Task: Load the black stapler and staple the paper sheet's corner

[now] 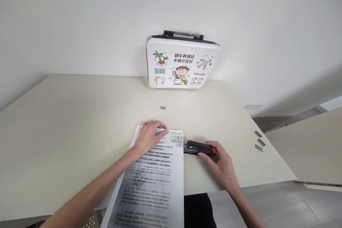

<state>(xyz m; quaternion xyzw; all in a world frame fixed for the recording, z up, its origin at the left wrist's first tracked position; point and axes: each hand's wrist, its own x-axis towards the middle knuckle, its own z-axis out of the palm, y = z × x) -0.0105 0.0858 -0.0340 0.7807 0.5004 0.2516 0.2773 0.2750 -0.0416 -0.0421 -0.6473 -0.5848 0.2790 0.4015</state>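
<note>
A printed paper sheet (155, 178) lies on the cream table (66, 124), its lower end hanging past the front edge. My left hand (148, 136) rests flat on the sheet's top left corner, fingers stretched out. My right hand (217, 162) is closed around the back end of a black stapler (197, 147) with an orange part. The stapler lies on the table with its nose at the sheet's top right edge.
A white case (181, 62) with cartoon travel prints and a black handle leans against the wall at the back. One staple strip (162, 107) lies mid-table; three more staple strips (259, 140) lie near the right edge. A second table (307, 146) stands at right.
</note>
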